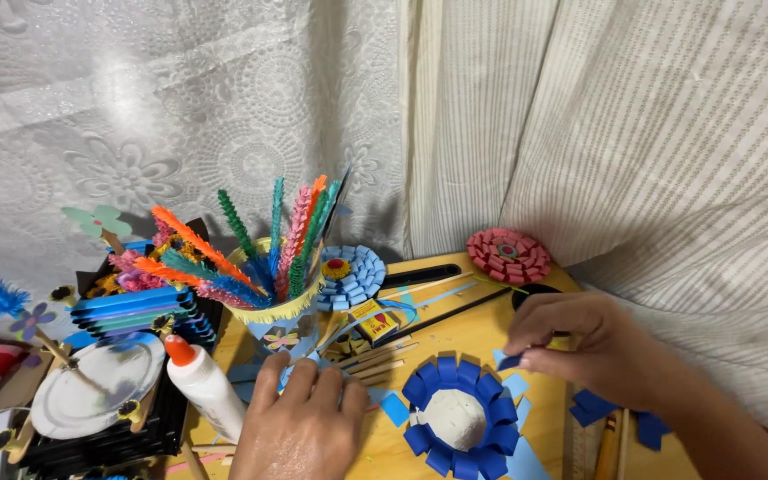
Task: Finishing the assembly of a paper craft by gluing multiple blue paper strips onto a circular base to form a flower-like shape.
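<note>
- The left hand (300,427) lies nearest the camera, palm down and flat on the yellow worktop (455,342), fingers spread a little and gripping nothing; its fingertips rest on light blue paper scraps (264,369) just left of the blue paper ring.
- The blue paper ring (458,416), a circle of folded dark blue loops around a white disc, lies on the worktop between the two hands.
- The right hand (593,347) hovers just right of the ring, thumb and fingers pinched narrow on a small dark blue paper strip (510,362) held above the ring's right edge.
- More dark blue strips (593,411) lie right of the ring, below the right wrist.
- A white glue bottle (202,382) with an orange cap stands tilted, left of the ring and just beside the left hand.
- A white disc on a black tray (100,396) sits further left of the ring.
- A small yellow box (373,320) lies behind the ring, among thin wooden sticks.
- A fringed yellow cup (286,311) full of coloured pipe cleaners stands behind and left of the ring.
- A light blue paper flower (353,276) leans behind the ring, beside the cup.
- A pink paper flower (508,255) lies farther back, behind and right of the ring.
- Pale curtains (580,116) hang behind everything.
</note>
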